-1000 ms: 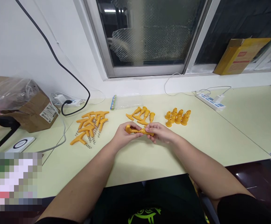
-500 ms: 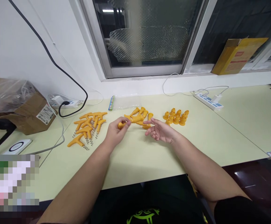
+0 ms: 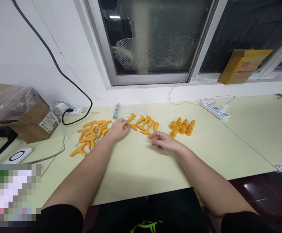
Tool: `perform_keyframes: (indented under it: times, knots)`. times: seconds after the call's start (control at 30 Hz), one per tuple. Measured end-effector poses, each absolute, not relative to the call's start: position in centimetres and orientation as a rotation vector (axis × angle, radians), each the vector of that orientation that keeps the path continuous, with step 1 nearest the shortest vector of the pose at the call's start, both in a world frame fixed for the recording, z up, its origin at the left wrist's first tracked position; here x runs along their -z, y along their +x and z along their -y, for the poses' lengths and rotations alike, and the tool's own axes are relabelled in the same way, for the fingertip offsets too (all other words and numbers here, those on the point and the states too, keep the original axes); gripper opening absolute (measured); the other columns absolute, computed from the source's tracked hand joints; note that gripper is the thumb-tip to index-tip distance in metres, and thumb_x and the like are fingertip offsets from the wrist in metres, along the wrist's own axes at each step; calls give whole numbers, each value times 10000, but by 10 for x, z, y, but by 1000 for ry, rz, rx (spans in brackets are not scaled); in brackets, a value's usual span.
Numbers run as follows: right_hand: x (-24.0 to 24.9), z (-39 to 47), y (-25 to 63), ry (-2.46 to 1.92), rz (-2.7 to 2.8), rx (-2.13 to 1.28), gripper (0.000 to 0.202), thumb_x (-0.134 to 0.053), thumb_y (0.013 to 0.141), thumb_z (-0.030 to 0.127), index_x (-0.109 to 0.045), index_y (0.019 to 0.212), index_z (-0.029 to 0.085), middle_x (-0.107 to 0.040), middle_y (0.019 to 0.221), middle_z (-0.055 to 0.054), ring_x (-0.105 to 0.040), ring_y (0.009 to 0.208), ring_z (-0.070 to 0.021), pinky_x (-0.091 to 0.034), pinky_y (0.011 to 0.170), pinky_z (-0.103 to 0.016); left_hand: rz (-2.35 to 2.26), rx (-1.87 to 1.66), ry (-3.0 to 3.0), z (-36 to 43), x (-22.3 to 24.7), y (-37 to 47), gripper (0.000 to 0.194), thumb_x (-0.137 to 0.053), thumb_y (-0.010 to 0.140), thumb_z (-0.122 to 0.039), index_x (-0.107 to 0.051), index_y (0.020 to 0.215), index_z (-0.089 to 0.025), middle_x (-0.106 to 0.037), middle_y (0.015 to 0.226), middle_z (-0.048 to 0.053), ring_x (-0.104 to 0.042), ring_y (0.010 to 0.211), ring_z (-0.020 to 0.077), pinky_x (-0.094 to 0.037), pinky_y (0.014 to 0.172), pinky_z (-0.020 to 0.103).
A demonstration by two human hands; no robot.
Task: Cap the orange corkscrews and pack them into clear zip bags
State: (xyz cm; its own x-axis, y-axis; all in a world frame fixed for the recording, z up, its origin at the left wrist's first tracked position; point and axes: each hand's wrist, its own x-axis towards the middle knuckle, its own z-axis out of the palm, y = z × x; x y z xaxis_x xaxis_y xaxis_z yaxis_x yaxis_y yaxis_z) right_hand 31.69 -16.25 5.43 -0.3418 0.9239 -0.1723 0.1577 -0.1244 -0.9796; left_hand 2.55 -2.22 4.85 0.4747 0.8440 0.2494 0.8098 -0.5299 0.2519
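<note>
My left hand (image 3: 118,128) is closed, its fingertips on the handle of a yellow T-handled corkscrew (image 3: 131,117) lying on the table with a flanged sleeve over its screw. My right hand (image 3: 163,141) has its fingers curled together at the handle end of another sleeved corkscrew (image 3: 156,126); the fingers partly cover that handle. Between my hands lie several more sleeved corkscrews (image 3: 145,121), sleeves pointing away from me. Left of my left hand is a pile of yellow corkscrews (image 3: 91,132) with bare metal spirals, partly behind my forearm. Several loose yellow sleeves (image 3: 182,129) stand upright at the right.
A clear plastic bag (image 3: 132,110) lies behind the corkscrews. Power strips (image 3: 215,109) with cables sit along the wall. At the left are a cardboard box (image 3: 37,124) and a white round-ringed pad (image 3: 18,155). A yellow carton (image 3: 245,66) leans against the window.
My left hand has set the sleeved corkscrew down at the left end of the row. My right hand has moved slightly down, its fingers closing toward a handle there.
</note>
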Motion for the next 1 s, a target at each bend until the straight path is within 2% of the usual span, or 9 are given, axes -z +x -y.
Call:
perform_keyframes:
  times: [0.1,0.23,0.33,0.43,0.5,0.6,0.73,0.87,1.0]
  knots:
    - [-54,162,319,-1267,1558,-1520,389,-785,853,449,-628,1117,211,-617,841,25,-577,651,-110,-443,539,-231,-1404,-502,2639,6,-44,24,209,-548,905,-389,-651,1002,-234,-687,1120,98,-576,1159,322,-451,1049,474]
    - [-51,161,320,-1229,1616,-1530,376,-770,865,453,-631,1107,200,-582,822,39,-552,646,-103,-452,586,-239,-1350,-481,2623,-5,-37,24,312,-551,880,-342,-654,1136,-197,-679,1205,133,-578,1212,320,-448,1107,474]
    - [-48,161,321,-1187,1643,-1478,360,-755,880,462,-638,1097,199,-570,821,40,-546,665,-109,-454,633,-249,-1290,-519,2609,-4,-33,26,399,-514,873,-261,-646,1244,-196,-657,1319,126,-563,1296,283,-419,1172,454]
    - [-47,161,322,-1225,1668,-1288,320,-712,914,469,-651,1091,209,-598,853,20,-546,700,-128,-453,671,-270,-1207,-544,2595,3,-30,30,474,-460,902,-224,-640,1340,-203,-597,1476,111,-526,1398,249,-382,1227,437]
    - [-48,161,322,-1314,1704,-1046,262,-683,931,439,-663,1062,213,-626,910,-7,-551,730,-149,-470,708,-299,-1222,-516,2595,10,-30,33,495,-436,933,-236,-643,1382,-216,-534,1570,102,-498,1446,249,-367,1245,449]
    - [-47,160,320,-1425,1791,-650,196,-693,905,326,-690,1066,215,-633,1060,-66,-599,908,-211,-507,858,-368,-1294,-434,2598,20,-31,39,551,-417,962,-240,-580,1486,-293,-426,1672,63,-437,1513,262,-306,1272,550]
    - [-41,159,314,-1480,1929,-436,370,-725,864,258,-706,1233,246,-593,1258,-113,-537,1197,-300,-460,1070,-464,-1261,-351,2661,28,-32,47,622,-398,990,-247,-428,1592,-399,-322,1727,10,-323,1585,271,-155,1267,701]
    - [-35,157,307,-1509,2005,-401,446,-725,875,275,-695,1320,277,-550,1424,-115,-461,1322,-337,-402,1150,-526,-1162,-264,2739,29,-32,55,600,-395,1020,-313,-402,1615,-382,-292,1738,14,-218,1624,270,-126,1281,671]
    - [-31,152,306,-1506,2046,-396,459,-711,878,252,-693,1336,262,-523,1496,-126,-422,1382,-342,-380,1178,-536,-1164,-217,2772,32,-33,59,568,-393,1039,-359,-426,1605,-390,-314,1731,17,-214,1624,275,-149,1287,636]
